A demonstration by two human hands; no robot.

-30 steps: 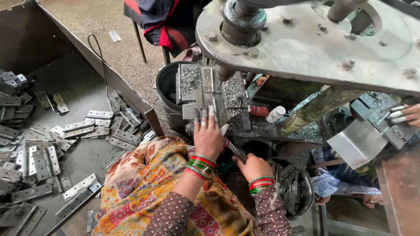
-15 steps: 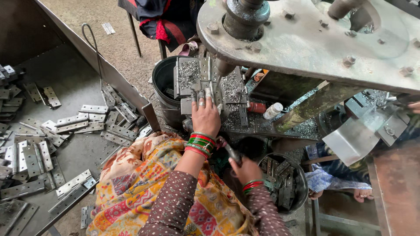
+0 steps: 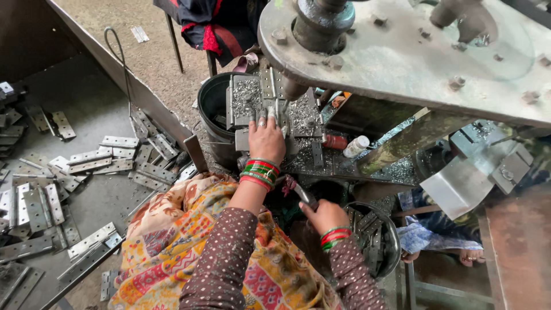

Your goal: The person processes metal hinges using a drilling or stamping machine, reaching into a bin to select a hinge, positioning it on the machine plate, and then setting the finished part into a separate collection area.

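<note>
- L hand [image 3: 267, 140]: fingers spread flat, pressing grey metal hinge plate [image 3: 265, 109] on swarf-covered press bed, under ram.
- R hand [image 3: 325, 216]: closed round dark lever handle [image 3: 302, 193].
- Many finished-looking flat grey hinges [image 3: 86, 162] on floor at left; more pieces in round metal pan [image 3: 372, 240] by R hand, so work looks well along, not done.

The left hand [image 3: 267, 140] rests on a grey metal fixture [image 3: 267, 106] dusted with bright, gritty metal shavings that give it a rough, sparkling surface. The right hand [image 3: 324, 215] holds a dull metal piece [image 3: 302, 194] beside a dark bucket [image 3: 376, 244] of matt steel parts. Both wrists carry glossy red and green bangles [image 3: 258, 172], smooth like plastic or glass. The big press plate [image 3: 402, 57] above is worn, scuffed metal with a faint sheen and rusty bolts. Flat hinges [image 3: 92, 162] on the floor are brushed, pale grey steel. The patterned cloth [image 3: 189, 241] on the lap looks soft and matt.
</note>
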